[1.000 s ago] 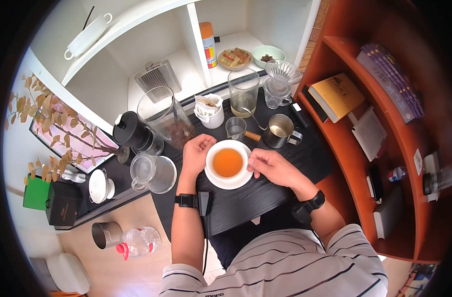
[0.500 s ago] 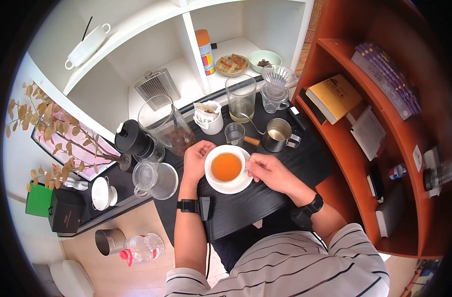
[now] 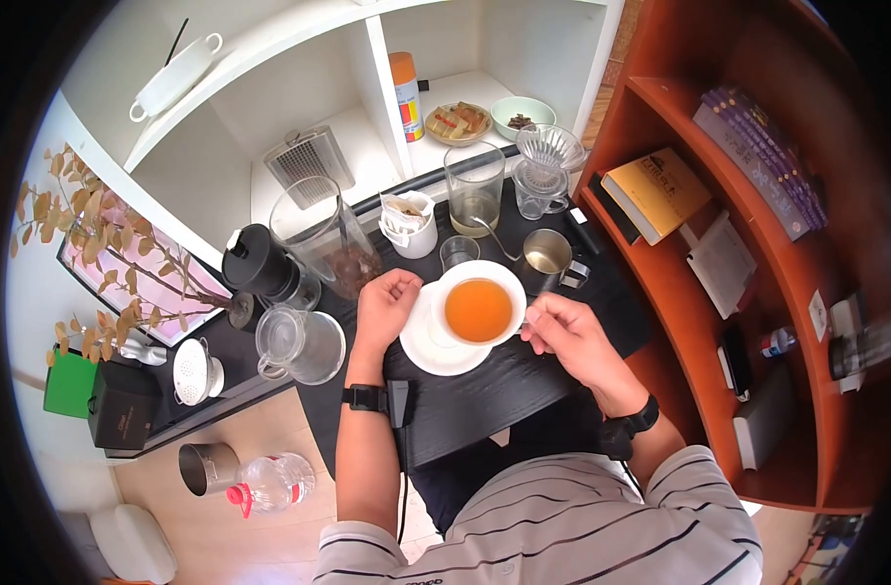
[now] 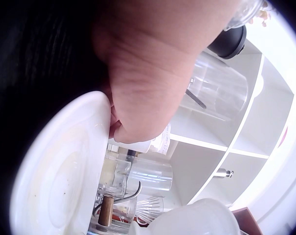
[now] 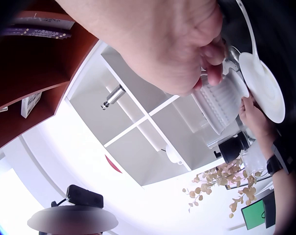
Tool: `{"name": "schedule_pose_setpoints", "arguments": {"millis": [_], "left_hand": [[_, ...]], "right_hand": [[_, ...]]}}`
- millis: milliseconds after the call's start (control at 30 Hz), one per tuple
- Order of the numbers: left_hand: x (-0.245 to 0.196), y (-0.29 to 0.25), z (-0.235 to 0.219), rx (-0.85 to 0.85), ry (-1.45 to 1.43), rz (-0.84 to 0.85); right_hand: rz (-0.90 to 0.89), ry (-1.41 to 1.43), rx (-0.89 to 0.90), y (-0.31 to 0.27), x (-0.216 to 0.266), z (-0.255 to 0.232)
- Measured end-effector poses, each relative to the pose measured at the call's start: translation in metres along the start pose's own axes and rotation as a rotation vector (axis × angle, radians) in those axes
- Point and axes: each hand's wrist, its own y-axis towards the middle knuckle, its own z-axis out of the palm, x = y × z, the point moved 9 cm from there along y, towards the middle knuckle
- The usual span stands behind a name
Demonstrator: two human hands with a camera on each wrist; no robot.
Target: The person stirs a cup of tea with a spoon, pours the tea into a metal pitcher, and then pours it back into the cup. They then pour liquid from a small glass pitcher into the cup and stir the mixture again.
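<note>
In the head view, my right hand (image 3: 584,343) pinches the handle of a white cup (image 3: 512,288) of amber liquid, held above and to the right of its white saucer (image 3: 428,346). My left hand (image 3: 385,307) is at the saucer's left edge, fingers curled against the rim. The left wrist view shows the left hand (image 4: 150,78) at the rim of the saucer (image 4: 60,171), with part of the cup (image 4: 197,220) below. In the right wrist view, the right hand (image 5: 175,46) is beside the cup (image 5: 219,103), and the saucer (image 5: 265,90) lies beyond it.
Behind the saucer stand a small glass pitcher (image 3: 459,252), a metal jug (image 3: 546,255), a white container (image 3: 407,234) and tall glass vessels. A lidded glass pot (image 3: 314,346) and black grinder (image 3: 260,261) are left, on the black table (image 3: 484,409). Bookshelves flank the right.
The cup has risen off the saucer and moved right with my right hand, baring the saucer's middle. My left hand has stayed at the saucer's left edge.
</note>
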Motion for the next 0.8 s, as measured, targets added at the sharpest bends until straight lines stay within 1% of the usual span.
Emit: {"name": "schedule_pose_setpoints", "arguments": {"millis": [100, 267, 467, 500, 600, 667, 800], "left_hand": [[-0.002, 0.0, 0.0, 0.001, -0.001, 0.005], [0.0, 0.0, -0.001, -0.007, 0.0, 0.0], [-0.004, -0.002, -0.001, -0.003, -0.021, -0.001], [-0.003, -0.002, -0.001, -0.006, -0.008, 0.002], [-0.001, -0.001, -0.001, -0.006, -0.008, 0.0], [0.0, -0.001, -0.001, -0.003, -0.022, -0.003], [0.001, -0.001, -0.001, 0.0, -0.014, -0.001]], "right_hand": [[0.01, -0.02, -0.072, -0.01, 0.008, -0.014], [0.014, -0.008, -0.121, -0.024, 0.015, -0.032], [0.014, -0.02, -0.234, -0.039, 0.028, -0.056], [-0.007, -0.014, -0.232, -0.04, 0.03, -0.061], [-0.008, -0.028, -0.303, -0.044, 0.039, -0.079], [-0.05, -0.045, -0.315, -0.043, 0.046, -0.093], [-0.07, -0.116, -0.389, -0.042, 0.059, -0.12]]}}
